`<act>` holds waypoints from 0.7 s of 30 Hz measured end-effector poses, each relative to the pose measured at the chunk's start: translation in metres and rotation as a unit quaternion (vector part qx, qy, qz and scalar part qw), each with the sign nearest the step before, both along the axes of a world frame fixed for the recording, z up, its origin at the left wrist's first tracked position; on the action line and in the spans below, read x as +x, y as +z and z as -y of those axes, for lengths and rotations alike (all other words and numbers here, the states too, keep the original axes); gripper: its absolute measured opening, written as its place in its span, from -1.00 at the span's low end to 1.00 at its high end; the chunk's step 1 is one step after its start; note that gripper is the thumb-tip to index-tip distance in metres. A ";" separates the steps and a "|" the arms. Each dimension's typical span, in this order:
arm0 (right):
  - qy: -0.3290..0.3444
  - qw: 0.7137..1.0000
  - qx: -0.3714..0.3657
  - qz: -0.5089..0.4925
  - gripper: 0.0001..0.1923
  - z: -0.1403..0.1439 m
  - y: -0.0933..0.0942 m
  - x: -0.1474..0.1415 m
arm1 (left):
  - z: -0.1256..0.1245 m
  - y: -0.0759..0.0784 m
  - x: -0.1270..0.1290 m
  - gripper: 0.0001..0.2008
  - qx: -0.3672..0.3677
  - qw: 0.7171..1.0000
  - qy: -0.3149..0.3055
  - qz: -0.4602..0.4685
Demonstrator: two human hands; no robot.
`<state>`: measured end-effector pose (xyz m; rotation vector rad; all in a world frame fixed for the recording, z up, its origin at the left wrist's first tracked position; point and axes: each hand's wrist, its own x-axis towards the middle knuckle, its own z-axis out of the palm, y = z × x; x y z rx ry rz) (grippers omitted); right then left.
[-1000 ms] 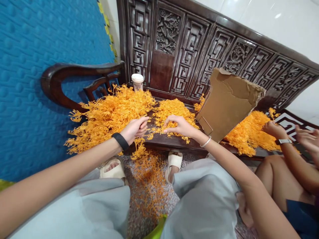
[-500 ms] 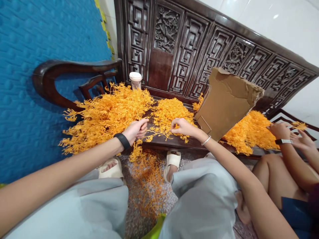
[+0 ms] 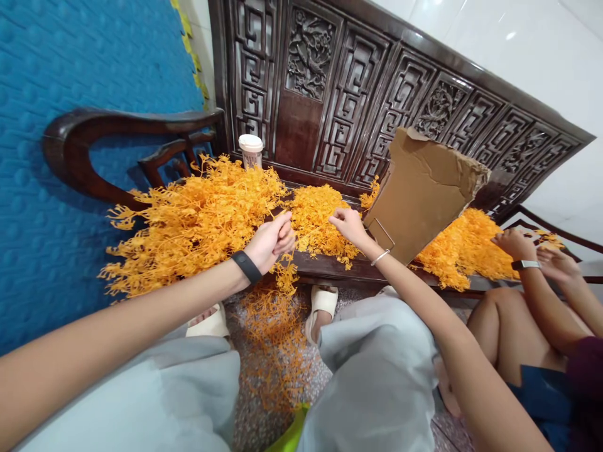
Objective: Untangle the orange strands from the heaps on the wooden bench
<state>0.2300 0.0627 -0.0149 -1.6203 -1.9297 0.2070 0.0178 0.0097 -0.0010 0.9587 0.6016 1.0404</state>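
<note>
My left hand (image 3: 273, 242) is closed, knuckles up, at the front edge of the dark wooden bench. From beneath it hangs an orange artificial plant sprig (image 3: 285, 277), which it appears to hold. To its left spreads a large heap of branching orange sprigs (image 3: 198, 220). My right hand (image 3: 349, 226) is curled with its fingertips pressed together, above a lower pile of short orange pieces (image 3: 315, 210). Whether anything small sits between those fingertips is hidden. The two hands are apart, with the low pile between and behind them.
A cardboard sheet (image 3: 424, 194) leans upright right of my right hand. Behind the large heap stands a white-lidded cup (image 3: 251, 150). Orange scraps (image 3: 273, 345) litter the floor between my feet. At right, a co-worker's hands (image 3: 537, 251) are beside another orange pile (image 3: 466, 251).
My left hand has moved right and slightly up, and the hanging sprig has shifted with it. My right hand has risen slightly and moved a little right over the low pile.
</note>
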 end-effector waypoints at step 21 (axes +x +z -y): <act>-0.139 0.990 0.008 0.027 -0.86 -0.077 0.022 -0.048 | -0.032 0.003 0.053 -0.51 0.013 0.959 0.273 0.071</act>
